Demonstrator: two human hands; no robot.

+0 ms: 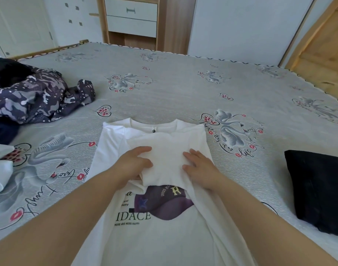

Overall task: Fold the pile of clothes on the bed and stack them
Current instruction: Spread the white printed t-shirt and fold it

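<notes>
Clothes half done on the bed (164,89): one white T-shirt (160,227) mid-fold at lower centre.

Bed first: its grey swan-print cover fills the frame, with bare cover beyond the collar and to the shirt's right. The T-shirt lies print up, its long axis running from the bottom edge up to the collar, sleeves already turned in over the chest. An unfolded heap, the camouflage garment (41,98), sits at the upper left, well apart; a black folded piece (317,189) lies at the right edge. The left hand (133,162) pinches the near left edge of the folded-in sleeve panel (164,160); the right hand (198,166) presses flat on it, fingers straight. Both hands are equally near, so the next fold likely runs along that axis, hem toward collar.
</notes>
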